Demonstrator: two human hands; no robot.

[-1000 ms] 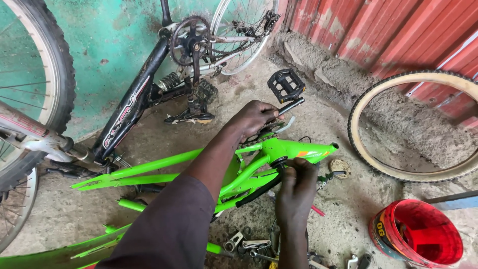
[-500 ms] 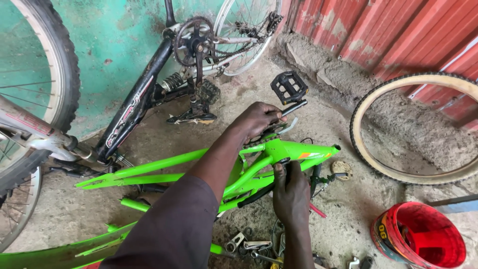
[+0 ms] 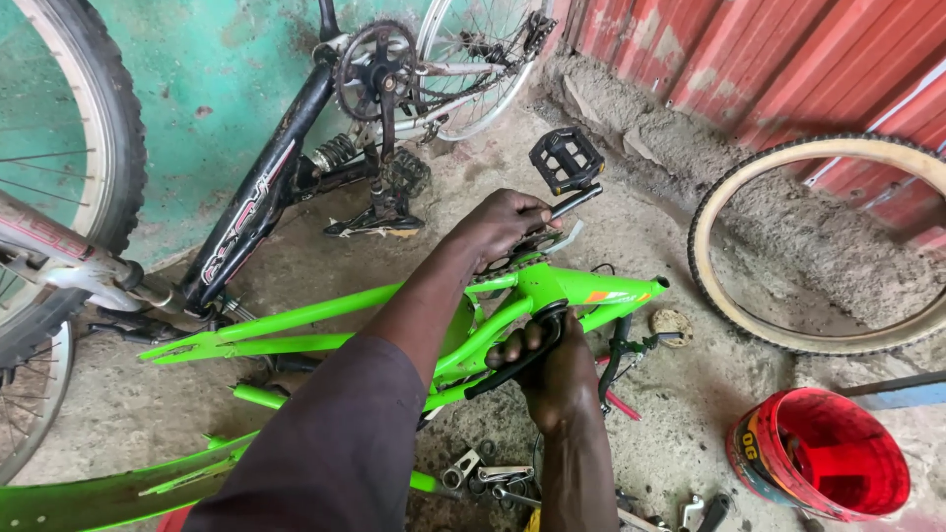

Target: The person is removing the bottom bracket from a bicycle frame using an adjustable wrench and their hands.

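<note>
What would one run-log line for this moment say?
left hand: on crank by pedal | right hand: gripping black crank arm | green frame: lying on floor

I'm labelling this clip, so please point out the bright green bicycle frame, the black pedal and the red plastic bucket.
Bright green bicycle frame (image 3: 296, 320), head view, on its long tube.
Black pedal (image 3: 565, 160), head view, on its platform.
Red plastic bucket (image 3: 764, 443), head view, on its outer wall.

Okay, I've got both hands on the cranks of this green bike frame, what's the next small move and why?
Probably steady the upper crank arm with the left hand and ease the lower crank arm round with the right hand. Both arms are already gripped, and the green frame lies on the floor with nothing else bracing it.
</note>
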